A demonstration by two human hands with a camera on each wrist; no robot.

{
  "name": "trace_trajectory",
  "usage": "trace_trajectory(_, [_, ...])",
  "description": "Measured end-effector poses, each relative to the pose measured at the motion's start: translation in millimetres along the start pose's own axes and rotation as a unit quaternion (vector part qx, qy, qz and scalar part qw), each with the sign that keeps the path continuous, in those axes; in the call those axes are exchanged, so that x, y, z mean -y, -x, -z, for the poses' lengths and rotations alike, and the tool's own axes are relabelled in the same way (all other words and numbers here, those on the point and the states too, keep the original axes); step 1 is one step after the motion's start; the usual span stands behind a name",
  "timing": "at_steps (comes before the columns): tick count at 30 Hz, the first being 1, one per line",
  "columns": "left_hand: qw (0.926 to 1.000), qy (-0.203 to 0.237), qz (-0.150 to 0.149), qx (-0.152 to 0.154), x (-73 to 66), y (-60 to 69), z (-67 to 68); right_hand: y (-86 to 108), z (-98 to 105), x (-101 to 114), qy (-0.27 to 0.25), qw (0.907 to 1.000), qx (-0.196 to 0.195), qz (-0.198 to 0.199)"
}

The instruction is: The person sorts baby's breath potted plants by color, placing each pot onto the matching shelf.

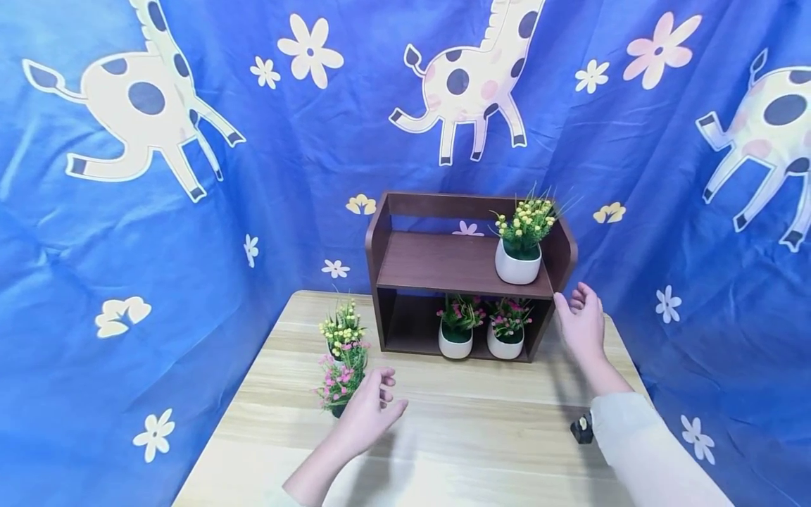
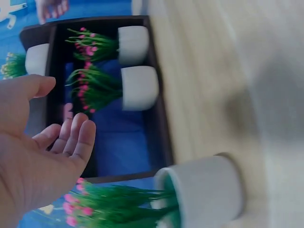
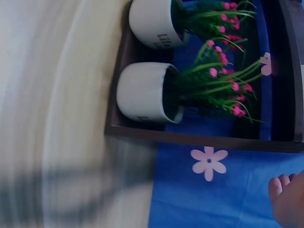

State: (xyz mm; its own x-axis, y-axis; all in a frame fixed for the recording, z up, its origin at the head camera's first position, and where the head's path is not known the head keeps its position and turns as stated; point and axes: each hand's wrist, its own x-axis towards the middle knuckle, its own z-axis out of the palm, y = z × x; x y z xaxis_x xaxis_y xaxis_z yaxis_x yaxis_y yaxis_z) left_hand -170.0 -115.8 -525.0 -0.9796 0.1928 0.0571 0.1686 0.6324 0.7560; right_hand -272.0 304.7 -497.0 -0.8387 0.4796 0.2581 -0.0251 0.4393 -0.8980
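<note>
The desk point(image 1: 475, 436) looked like smooth wood, the shelf point(image 1: 437, 262) matt wood, the pots point(image 1: 518, 267) smooth, the flowers point(image 1: 527, 224) plastic, the curtain point(image 1: 342, 134) creased cloth.

Body check: both hands bare. Right sleeve point(image 1: 659, 443): long, plain, off-white to pale grey, matte cloth, fairly roomy, soft creasing, ends near the wrist. Cuff edge is simple, same colour as the rest. Small black block point(image 1: 581, 428) right beside that cuff, chunky outline, one pale spot on its face; can't tell if it's strapped on or what the spot is. Left sleeve point(image 1: 285, 497): only a pale sliver at the bottom edge of the head view, light like the other; cut too short to read its cuff. Left forearm point(image 1: 317, 468) bare between there and the wrist, narrowing toward the left hand point(image 1: 367, 414). Left wrist view shows palm creases, rounded fingertips. Right hand point(image 1: 583, 324): slim fingers, partly cropped in the right wrist view.
</note>
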Motion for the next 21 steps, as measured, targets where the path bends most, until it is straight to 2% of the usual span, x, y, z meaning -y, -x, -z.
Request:
trace_trajectory(5, [0.9995,0.014,0.0,0.028,16.6,17.2,-5.5,-14.4,-1,13,0.016,0.9997,0.019,0.007])
trace_trajectory(12, [0.994,0.034,0.009,0.103,36.0,33.8,-1.7,-24.2,-7,15,0.063,0.9976,0.014,0.022])
trace_trajectory(17, [0.9878,0.014,0.032,0.152,55.8,47.1,4.8,-28.3,-14,12,0.084,0.9962,-0.001,0.019])
trace_trajectory(21, [0.9832,-0.018,0.056,0.173,74.1,56.6,9.4,-31.9,-15,12,0.107,0.9938,-0.014,0.025])
